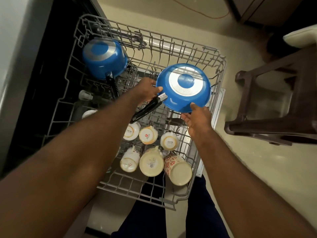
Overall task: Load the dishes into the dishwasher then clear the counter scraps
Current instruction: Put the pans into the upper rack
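A blue frying pan (184, 87) with a black handle is held upside down over the pulled-out grey dishwasher rack (221, 66). My left hand (147, 90) grips its rim beside the handle joint. My right hand (197, 117) holds the near rim, thumb on top and fingers underneath. A blue saucepan (103, 57) sits upside down at the rack's back left, its black handle pointing towards me. Several cups (151, 163) stand upside down in the front part of the rack.
The dishwasher's dark opening (34, 83) lies to the left of the rack. A brown plastic stool (274, 100) stands on the beige floor to the right. An orange cord (205, 15) runs across the floor at the back. My legs are under the rack's front edge.
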